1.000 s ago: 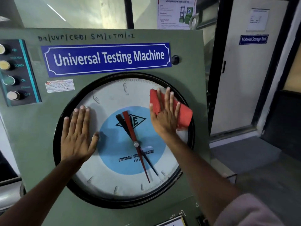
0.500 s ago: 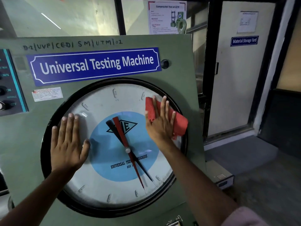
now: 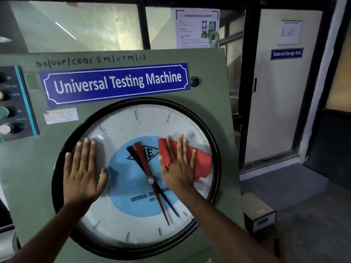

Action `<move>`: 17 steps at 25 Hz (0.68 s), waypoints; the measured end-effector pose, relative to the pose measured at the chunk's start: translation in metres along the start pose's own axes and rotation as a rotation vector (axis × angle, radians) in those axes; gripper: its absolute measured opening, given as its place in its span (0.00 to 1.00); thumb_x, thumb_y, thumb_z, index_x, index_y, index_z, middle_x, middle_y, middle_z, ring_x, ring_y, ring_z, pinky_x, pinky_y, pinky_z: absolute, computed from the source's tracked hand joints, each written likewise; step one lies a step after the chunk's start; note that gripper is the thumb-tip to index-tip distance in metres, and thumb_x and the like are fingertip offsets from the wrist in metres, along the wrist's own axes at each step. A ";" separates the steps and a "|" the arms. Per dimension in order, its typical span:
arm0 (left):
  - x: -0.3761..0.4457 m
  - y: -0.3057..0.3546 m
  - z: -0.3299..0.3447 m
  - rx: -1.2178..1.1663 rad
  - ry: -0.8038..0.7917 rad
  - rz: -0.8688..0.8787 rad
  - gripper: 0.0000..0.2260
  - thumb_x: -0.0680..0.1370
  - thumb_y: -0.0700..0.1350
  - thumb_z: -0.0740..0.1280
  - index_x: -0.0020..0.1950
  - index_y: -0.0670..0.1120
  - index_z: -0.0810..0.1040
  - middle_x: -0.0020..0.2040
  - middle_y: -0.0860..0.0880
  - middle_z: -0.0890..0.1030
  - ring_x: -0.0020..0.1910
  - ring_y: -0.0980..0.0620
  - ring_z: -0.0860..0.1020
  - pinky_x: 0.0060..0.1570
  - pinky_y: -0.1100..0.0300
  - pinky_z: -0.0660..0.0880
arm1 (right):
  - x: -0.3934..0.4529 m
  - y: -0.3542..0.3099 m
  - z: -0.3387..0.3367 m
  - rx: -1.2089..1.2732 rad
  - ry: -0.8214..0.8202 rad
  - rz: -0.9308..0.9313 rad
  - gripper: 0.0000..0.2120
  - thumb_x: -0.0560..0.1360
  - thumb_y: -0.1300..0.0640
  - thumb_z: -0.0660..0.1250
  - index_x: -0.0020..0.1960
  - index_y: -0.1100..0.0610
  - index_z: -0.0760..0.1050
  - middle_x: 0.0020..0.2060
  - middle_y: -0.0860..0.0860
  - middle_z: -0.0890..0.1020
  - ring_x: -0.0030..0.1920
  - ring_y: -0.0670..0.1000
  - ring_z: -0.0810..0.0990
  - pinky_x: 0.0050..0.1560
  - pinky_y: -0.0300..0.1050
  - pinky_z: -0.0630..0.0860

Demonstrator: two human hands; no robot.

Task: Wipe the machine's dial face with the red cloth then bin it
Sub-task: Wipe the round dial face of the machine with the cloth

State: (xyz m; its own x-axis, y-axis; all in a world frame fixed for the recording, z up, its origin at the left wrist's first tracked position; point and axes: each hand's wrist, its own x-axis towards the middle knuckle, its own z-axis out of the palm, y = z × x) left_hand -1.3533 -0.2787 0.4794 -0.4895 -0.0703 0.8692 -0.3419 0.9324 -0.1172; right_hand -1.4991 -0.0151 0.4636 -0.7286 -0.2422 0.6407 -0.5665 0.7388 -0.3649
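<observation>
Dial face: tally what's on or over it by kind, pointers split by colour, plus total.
Red pointer: 1
Black pointer: 1
Red cloth: 1, pressed under the right hand
Hands flat on the dial face: 2, left hand and right hand
Total: 5

The left hand [image 3: 83, 171] and the right hand [image 3: 178, 168] on the cloth [image 3: 201, 162] cover the dial's [image 3: 133, 224] middle band; its top and bottom lie open.
</observation>
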 end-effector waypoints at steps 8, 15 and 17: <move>0.001 -0.001 -0.001 0.013 -0.028 -0.006 0.37 0.83 0.60 0.51 0.88 0.42 0.50 0.89 0.44 0.49 0.88 0.44 0.50 0.86 0.44 0.44 | 0.046 -0.021 -0.012 -0.042 0.078 -0.050 0.36 0.83 0.37 0.47 0.86 0.41 0.37 0.87 0.53 0.40 0.87 0.55 0.43 0.84 0.69 0.45; 0.001 0.004 -0.010 -0.010 -0.049 -0.016 0.37 0.83 0.59 0.51 0.88 0.41 0.52 0.89 0.43 0.50 0.88 0.43 0.51 0.86 0.44 0.44 | 0.072 -0.018 -0.024 0.005 -0.009 0.010 0.35 0.85 0.37 0.50 0.86 0.39 0.36 0.87 0.51 0.36 0.87 0.54 0.39 0.84 0.68 0.40; 0.003 0.005 -0.011 -0.011 -0.062 -0.031 0.37 0.83 0.59 0.51 0.88 0.40 0.52 0.89 0.43 0.51 0.88 0.43 0.51 0.86 0.44 0.44 | 0.077 -0.025 -0.026 -0.001 0.036 0.002 0.36 0.84 0.36 0.48 0.86 0.41 0.37 0.87 0.52 0.38 0.87 0.55 0.40 0.84 0.67 0.40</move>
State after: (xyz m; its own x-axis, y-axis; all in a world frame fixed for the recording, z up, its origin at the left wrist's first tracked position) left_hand -1.3479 -0.2702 0.4868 -0.5275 -0.1209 0.8409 -0.3495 0.9331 -0.0851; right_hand -1.5309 -0.0355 0.5394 -0.7157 -0.2176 0.6636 -0.5643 0.7401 -0.3658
